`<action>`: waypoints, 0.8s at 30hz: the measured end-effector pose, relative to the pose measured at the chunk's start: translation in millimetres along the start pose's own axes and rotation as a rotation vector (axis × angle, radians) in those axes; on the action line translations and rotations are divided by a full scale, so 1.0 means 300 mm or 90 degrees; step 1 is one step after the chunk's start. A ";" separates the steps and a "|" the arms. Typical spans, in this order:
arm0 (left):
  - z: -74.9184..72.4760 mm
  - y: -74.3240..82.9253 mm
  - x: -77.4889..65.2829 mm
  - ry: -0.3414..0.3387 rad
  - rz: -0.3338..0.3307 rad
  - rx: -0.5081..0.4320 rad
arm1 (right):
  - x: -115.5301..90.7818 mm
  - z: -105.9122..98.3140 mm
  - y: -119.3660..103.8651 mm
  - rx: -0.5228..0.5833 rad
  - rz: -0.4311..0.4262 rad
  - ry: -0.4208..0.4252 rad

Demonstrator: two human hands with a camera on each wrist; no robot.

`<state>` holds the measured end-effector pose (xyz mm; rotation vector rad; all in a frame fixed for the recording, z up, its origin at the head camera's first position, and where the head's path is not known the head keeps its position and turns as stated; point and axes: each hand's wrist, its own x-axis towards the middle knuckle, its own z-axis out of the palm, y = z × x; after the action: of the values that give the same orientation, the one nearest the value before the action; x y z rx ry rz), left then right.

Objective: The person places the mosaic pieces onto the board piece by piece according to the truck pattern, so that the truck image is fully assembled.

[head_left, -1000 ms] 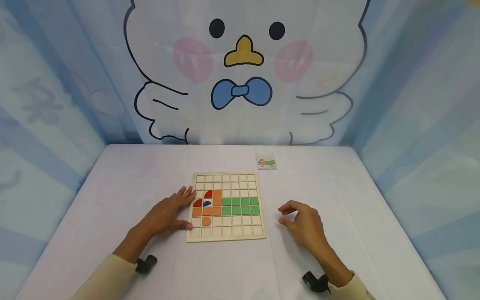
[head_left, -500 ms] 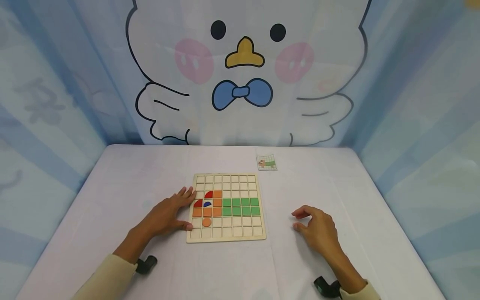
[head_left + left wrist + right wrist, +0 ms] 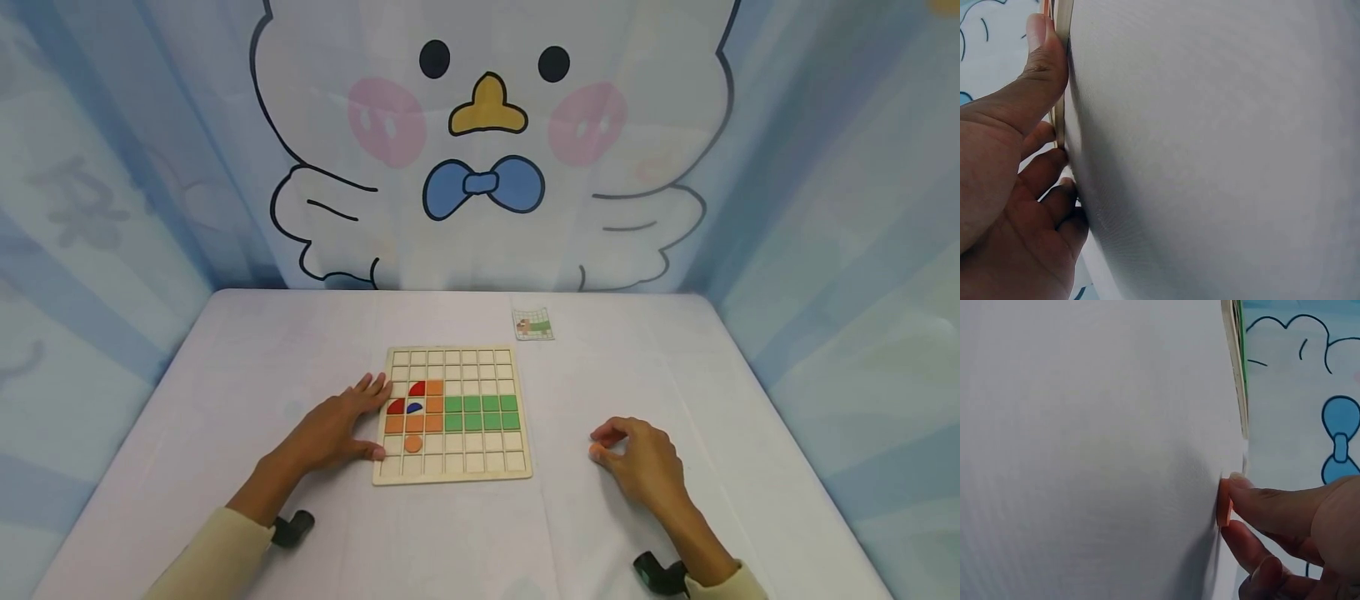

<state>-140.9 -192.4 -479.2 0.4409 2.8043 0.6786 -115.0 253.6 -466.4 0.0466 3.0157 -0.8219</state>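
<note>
My left hand (image 3: 330,429) rests along the left edge of a wooden grid board (image 3: 465,463), thumb and fingertips touching its rim. Set in the board are green squares (image 3: 481,412), orange squares (image 3: 415,424), an orange disc (image 3: 412,443), red curved pieces (image 3: 417,388) and a blue half-round piece (image 3: 414,407). To the right of the board, low over the table, my right hand (image 3: 643,462) pinches a small orange piece (image 3: 1224,502) between thumb and finger. The right wrist view shows that piece edge-on, so its full outline is hidden.
A small picture card (image 3: 533,324) with a grid pattern lies behind the board's far right corner. The white-covered table (image 3: 285,354) is backed by a printed curtain (image 3: 480,242), with more curtain at both sides.
My right hand has moved right, away from the board, and its thumb and finger have closed on the orange piece. The left hand and the board stay where they were.
</note>
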 end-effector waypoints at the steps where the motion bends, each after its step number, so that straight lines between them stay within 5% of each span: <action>1: 0.000 0.000 0.000 0.000 0.000 0.000 | 0.001 -0.002 0.000 -0.009 0.004 -0.003; 12: 0.000 0.000 0.004 -0.001 -0.005 0.004 | 0.008 -0.004 0.003 -0.041 0.006 -0.019; 24: 0.004 -0.003 0.005 0.000 -0.001 -0.002 | 0.013 -0.004 -0.020 0.015 -0.017 -0.023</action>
<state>-142.2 -192.2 -481.0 0.4378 2.8025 0.6830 -119.0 249.0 -462.3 -0.0094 2.9794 -0.8502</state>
